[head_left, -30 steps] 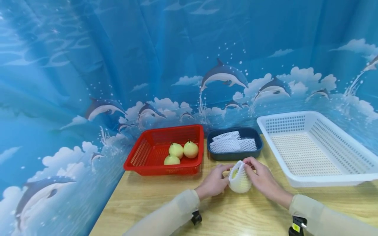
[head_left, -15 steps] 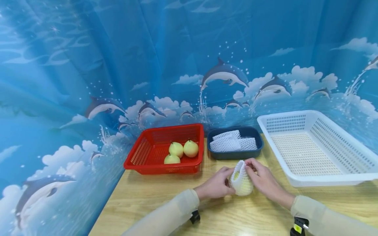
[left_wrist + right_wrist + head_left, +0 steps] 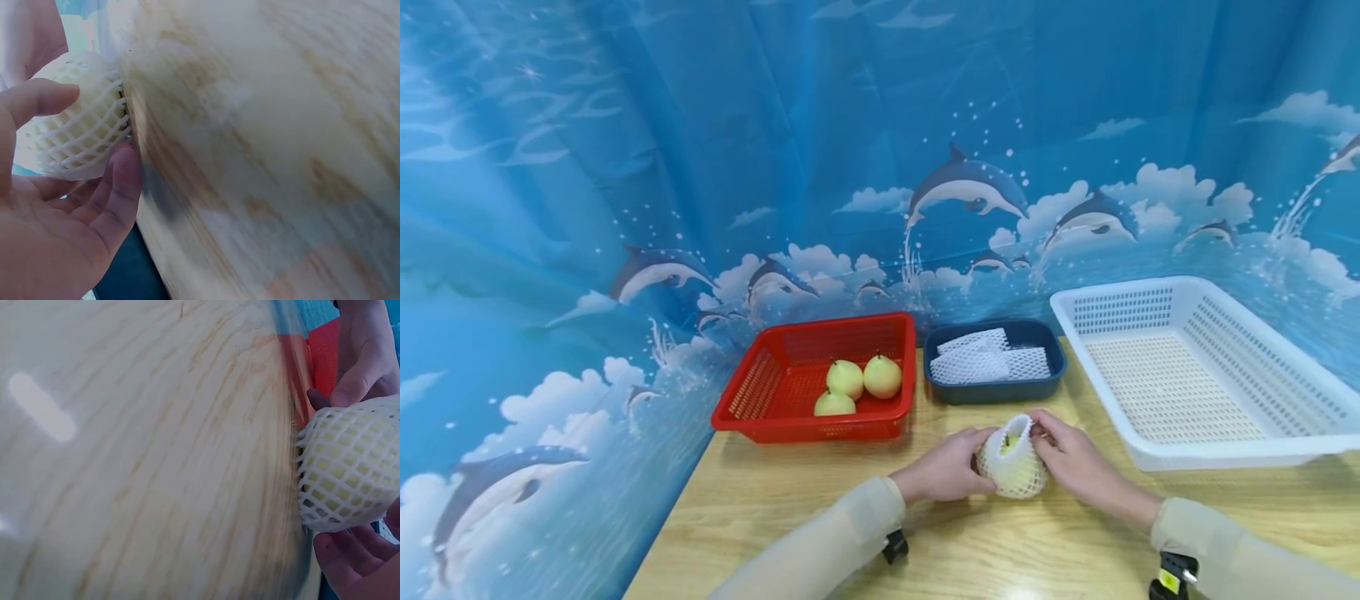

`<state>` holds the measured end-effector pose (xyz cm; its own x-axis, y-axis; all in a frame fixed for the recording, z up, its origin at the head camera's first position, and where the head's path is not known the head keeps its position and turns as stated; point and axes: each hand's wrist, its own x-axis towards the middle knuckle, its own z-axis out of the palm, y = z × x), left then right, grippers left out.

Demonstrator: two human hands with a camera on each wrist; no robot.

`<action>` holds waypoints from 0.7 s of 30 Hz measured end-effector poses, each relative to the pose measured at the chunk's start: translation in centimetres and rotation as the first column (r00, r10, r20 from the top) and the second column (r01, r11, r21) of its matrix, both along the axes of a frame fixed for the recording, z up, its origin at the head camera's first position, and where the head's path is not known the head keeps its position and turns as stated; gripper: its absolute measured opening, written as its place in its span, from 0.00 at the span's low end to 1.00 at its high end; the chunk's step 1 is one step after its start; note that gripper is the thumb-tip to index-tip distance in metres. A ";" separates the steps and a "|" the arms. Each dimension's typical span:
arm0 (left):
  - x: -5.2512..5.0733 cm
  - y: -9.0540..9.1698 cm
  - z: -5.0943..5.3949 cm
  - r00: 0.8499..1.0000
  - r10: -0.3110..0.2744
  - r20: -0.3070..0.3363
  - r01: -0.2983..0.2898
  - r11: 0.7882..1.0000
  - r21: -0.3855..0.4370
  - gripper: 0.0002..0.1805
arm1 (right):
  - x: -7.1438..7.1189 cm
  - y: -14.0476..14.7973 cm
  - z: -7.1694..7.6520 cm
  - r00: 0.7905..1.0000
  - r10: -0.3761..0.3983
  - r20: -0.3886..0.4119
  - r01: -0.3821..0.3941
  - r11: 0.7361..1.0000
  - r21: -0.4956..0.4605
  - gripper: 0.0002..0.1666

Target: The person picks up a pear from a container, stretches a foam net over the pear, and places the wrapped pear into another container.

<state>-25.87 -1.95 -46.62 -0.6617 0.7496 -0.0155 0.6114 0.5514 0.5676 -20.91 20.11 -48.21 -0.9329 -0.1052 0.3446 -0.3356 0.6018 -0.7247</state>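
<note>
A yellow-green pear (image 3: 1009,442) stands on the table inside a white foam net (image 3: 1021,481), its top showing through the net's open mouth. My left hand (image 3: 946,469) holds the netted pear from the left, thumb in front and fingers curled round its side, as the left wrist view also shows. On the other side, my right hand (image 3: 1081,467) pinches the net near its upper rim. In the right wrist view the stretched mesh (image 3: 350,469) covers the pear's lower part, and the right fingers (image 3: 340,565) lie close against it.
A red basket (image 3: 820,432) with 3 bare pears (image 3: 882,377) stands at the back left. Behind the hands is a dark blue tray (image 3: 992,393) with several flat foam nets (image 3: 973,364). A large white basket (image 3: 1240,454) stands at the right.
The net has spread wider and sits lower round the pear, and its mouth now faces more upward. My left hand has shifted from the net's rim to the pear's side.
</note>
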 end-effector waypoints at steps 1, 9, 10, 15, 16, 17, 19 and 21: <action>0.0 0.0 0.0 1.000 0.004 -0.008 -0.004 1.000 -0.012 0.42 | 0.0 0.1 0.0 1.000 0.004 0.011 -0.004 1.000 0.008 0.14; 0.1 0.3 0.0 0.998 0.048 -0.041 -0.052 0.994 -0.098 0.36 | 0.5 0.4 0.2 0.985 0.124 0.123 -0.129 0.991 0.032 0.26; 0.1 0.3 0.0 0.997 0.057 -0.046 -0.062 0.992 -0.114 0.35 | 0.5 0.5 0.2 0.979 0.149 0.138 -0.153 0.988 0.022 0.29; 0.3 0.1 -0.1 0.993 0.110 -0.030 -0.114 0.981 -0.155 0.35 | 0.5 0.7 0.3 0.940 0.262 0.219 -0.266 0.964 -0.012 0.43; 0.4 0.1 -0.1 0.992 0.122 -0.028 -0.125 0.979 -0.161 0.36 | 0.5 0.7 0.4 0.935 0.269 0.231 -0.276 0.961 -0.002 0.46; 0.4 0.1 -0.1 0.992 0.128 -0.024 -0.130 0.979 -0.158 0.36 | 0.5 0.7 0.4 0.932 0.275 0.238 -0.286 0.958 0.011 0.49; 0.4 0.1 -0.1 0.992 0.123 -0.038 -0.127 0.979 -0.158 0.34 | 0.5 0.7 0.5 0.931 0.278 0.236 -0.297 0.954 0.046 0.54; 0.3 0.2 0.0 0.993 0.099 -0.070 -0.109 0.981 -0.162 0.33 | 0.5 0.6 0.5 0.933 0.276 0.233 -0.299 0.952 0.071 0.57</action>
<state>-25.54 -1.74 -46.66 -0.7393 0.6674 -0.0898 0.5770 0.6965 0.4266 -20.38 20.75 -47.69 -0.9081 -0.4041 0.1095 -0.3466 0.5788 -0.7381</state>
